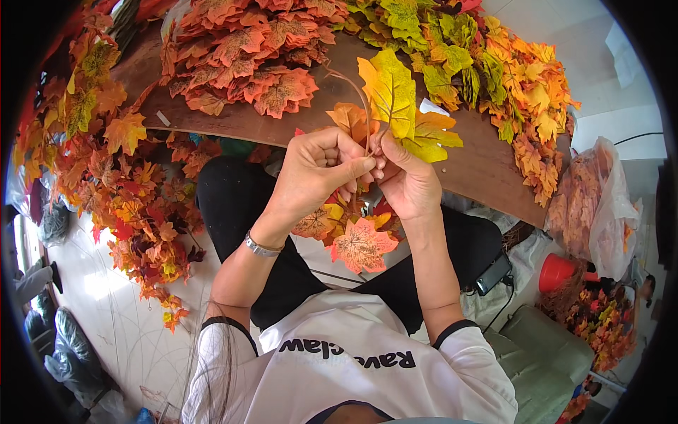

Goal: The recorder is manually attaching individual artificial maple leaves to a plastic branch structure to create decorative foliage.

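Note:
Both hands meet in front of my lap at the edge of a brown table (487, 166). My left hand (311, 169) pinches a thin brown stem (364, 95) of an artificial leaf garland between thumb and fingers; the stem's free end curves up and left. Close beside it, my right hand (412, 182) is closed at the same joint, its fingertips on the stalk of a yellow-green leaf (393, 92). An orange leaf (349, 119) stands behind the fingers. Below the hands hang more leaves, with a coral maple leaf (362, 246) lowest. My fingers partly hide the joint.
On the table lie piles of coral leaves (247, 53), green leaves (452, 53) and orange leaves (540, 99). Finished-looking leaf garlands (134, 205) hang at the left. To the right are a plastic bag of leaves (590, 198), a red container (558, 272) and a grey-green padded seat (544, 353).

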Motion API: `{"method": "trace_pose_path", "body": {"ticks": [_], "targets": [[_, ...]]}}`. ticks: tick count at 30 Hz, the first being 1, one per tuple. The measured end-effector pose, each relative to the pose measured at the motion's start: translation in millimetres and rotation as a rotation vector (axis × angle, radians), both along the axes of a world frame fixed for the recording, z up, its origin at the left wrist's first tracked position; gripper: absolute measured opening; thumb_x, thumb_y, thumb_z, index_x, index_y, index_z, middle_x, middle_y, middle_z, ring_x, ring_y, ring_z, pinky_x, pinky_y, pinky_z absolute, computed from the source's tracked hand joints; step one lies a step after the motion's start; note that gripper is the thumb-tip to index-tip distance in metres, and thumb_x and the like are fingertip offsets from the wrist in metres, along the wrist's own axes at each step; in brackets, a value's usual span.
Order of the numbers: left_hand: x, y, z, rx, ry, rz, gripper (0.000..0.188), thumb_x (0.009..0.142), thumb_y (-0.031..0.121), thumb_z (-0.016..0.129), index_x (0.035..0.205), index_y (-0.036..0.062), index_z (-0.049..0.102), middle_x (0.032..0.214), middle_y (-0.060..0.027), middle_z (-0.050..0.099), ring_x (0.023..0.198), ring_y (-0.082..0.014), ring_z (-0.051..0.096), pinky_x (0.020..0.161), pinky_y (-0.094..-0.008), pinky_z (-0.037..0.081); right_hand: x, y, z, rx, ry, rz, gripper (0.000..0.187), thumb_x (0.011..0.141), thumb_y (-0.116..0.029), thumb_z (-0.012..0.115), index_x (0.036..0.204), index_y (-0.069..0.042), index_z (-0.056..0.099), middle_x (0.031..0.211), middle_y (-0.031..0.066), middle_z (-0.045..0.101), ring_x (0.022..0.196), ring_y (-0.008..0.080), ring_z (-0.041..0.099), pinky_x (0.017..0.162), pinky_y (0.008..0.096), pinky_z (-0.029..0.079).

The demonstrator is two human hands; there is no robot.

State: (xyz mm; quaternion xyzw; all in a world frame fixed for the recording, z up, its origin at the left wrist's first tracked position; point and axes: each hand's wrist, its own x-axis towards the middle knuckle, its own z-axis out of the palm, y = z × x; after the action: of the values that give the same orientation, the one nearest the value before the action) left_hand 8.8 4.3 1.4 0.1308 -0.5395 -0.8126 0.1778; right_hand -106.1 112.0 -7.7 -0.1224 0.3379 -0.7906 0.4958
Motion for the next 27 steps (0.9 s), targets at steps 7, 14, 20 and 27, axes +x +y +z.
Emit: {"method": "trace_pose_path", "body": {"ticks": [7,14,20,27], "targets": [[-0.4,0.9,-1.8,-0.024,-0.010,0.007,0.008,0.080,0.004,0.061,0.075,0.0013,0.055,0.068,-0.0070,0.063,0.051,-0.0041,0.054,0.043,-0.0154,0.043,-1.1,1.1,2.3,0.032,-0.011,-0.028,0.015,0.079,-0.010,0.064,0.089,-0.001,0.057,0.074,0.0046,0.058,0.062,0.0128,0.054,0.055,0.0261,0.046],[-0.6,1.8,-2.2,-0.012,-0.024,0.012,0.008,0.080,0.004,0.061,0.075,0.0012,0.055,0.067,-0.0068,0.062,0.050,-0.0046,0.054,0.042,-0.0155,0.043,1.5,2.3,6.2,0.014,0.084,-0.045,0.016,0.078,-0.006,0.064,0.090,0.000,0.058,0.074,0.0062,0.059,0.062,0.0144,0.056,0.055,0.0269,0.050],[-0.2,1.8,-4.7,0.018,-0.010,0.011,0.008,0.080,0.003,0.061,0.075,0.0009,0.055,0.067,-0.0075,0.062,0.050,-0.0045,0.054,0.042,-0.0154,0.043,5.8,4.1,8.1,0.081,0.262,-0.135,0.015,0.077,-0.004,0.064,0.091,0.000,0.059,0.076,0.0064,0.060,0.063,0.0138,0.058,0.056,0.0259,0.051],[-1.7,2.9,-7.3,0.007,-0.001,0.020,0.008,0.080,0.004,0.061,0.075,0.0011,0.055,0.067,-0.0076,0.062,0.049,-0.0042,0.053,0.042,-0.0158,0.042,1.7,5.9,-0.5,0.007,0.136,-0.060,0.019,0.077,-0.004,0.065,0.094,0.000,0.058,0.082,0.0070,0.061,0.068,0.0131,0.058,0.058,0.0246,0.050]]}}
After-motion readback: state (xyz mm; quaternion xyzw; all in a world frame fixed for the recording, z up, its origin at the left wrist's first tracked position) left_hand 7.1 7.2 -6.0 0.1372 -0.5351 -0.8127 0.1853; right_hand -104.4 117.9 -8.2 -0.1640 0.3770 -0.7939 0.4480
